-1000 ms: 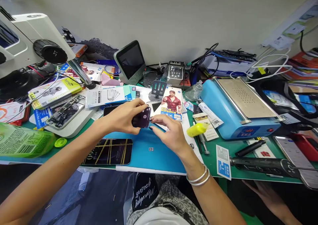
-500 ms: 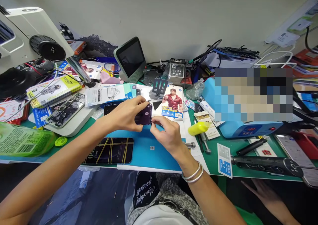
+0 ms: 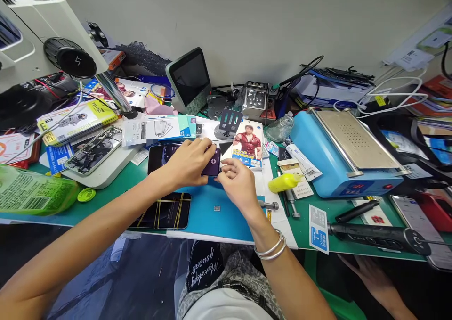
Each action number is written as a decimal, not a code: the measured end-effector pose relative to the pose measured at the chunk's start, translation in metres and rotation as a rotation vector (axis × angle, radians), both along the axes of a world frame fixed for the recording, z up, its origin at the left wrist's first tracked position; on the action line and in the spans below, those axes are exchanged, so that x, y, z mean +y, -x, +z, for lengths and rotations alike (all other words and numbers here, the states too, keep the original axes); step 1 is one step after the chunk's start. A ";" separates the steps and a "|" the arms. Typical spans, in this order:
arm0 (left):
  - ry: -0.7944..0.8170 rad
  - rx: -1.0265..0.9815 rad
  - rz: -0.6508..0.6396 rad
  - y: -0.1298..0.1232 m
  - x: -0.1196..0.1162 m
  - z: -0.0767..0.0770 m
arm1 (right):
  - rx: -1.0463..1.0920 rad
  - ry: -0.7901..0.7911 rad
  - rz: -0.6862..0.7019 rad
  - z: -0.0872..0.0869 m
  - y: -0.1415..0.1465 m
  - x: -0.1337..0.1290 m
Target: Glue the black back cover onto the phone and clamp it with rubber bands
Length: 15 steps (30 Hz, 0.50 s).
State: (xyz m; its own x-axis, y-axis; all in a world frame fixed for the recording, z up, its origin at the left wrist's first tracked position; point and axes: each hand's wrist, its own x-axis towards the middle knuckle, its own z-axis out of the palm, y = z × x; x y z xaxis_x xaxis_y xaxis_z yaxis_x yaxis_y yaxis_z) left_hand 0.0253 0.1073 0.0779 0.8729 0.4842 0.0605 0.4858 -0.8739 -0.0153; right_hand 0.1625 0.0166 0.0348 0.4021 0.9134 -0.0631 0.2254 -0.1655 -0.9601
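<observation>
A dark smartphone (image 3: 213,164) with a lit mark on its screen is held up over the blue mat (image 3: 205,197). My left hand (image 3: 190,162) is closed around its left side, fingers over the top edge. My right hand (image 3: 238,183) pinches at the phone's right edge; whatever sits between thumb and forefinger is too small to make out. Below them a small silvery rectangular piece (image 3: 216,208) lies on the mat. Another phone (image 3: 181,211), wrapped in yellow bands, lies nearer the table edge. Behind my left hand is a further dark phone (image 3: 155,157), partly covered.
On the right stand a blue heating plate machine (image 3: 310,155), a yellow squeeze bottle (image 3: 282,182) and a black electric screwdriver (image 3: 377,235). To the left are a green bottle (image 3: 35,190), an opened phone (image 3: 93,150) and a microscope (image 3: 52,32). Another person's hand (image 3: 374,282) shows low right.
The phone and my left hand have shifted slightly right. My right hand stays at the phone's edge, its other fingers now a little more fanned. The small silvery piece has stayed on the mat.
</observation>
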 end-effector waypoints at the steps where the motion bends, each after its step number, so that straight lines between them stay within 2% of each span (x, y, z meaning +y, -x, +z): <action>1: -0.002 0.005 -0.005 0.000 0.000 0.000 | 0.052 0.043 0.046 0.001 -0.003 0.001; 5: 0.005 0.028 -0.040 0.001 0.001 -0.001 | 0.199 0.191 0.218 0.008 -0.017 0.005; 8: 0.014 0.043 -0.057 0.002 0.003 -0.001 | 0.221 0.239 0.284 0.011 -0.025 0.008; 11: 0.018 0.058 -0.043 0.004 0.007 -0.002 | 0.155 0.212 0.281 0.009 -0.031 0.009; 15: 0.036 0.072 0.007 0.010 0.016 -0.003 | -0.073 0.133 0.286 0.009 -0.033 0.001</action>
State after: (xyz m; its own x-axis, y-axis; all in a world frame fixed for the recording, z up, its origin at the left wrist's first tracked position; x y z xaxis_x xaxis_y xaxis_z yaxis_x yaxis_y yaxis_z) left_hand 0.0156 0.1237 0.0745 0.8710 0.4908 -0.0205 0.4905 -0.8712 -0.0190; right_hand 0.1951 0.0173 0.0442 0.1379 0.9758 -0.1699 0.3481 -0.2083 -0.9140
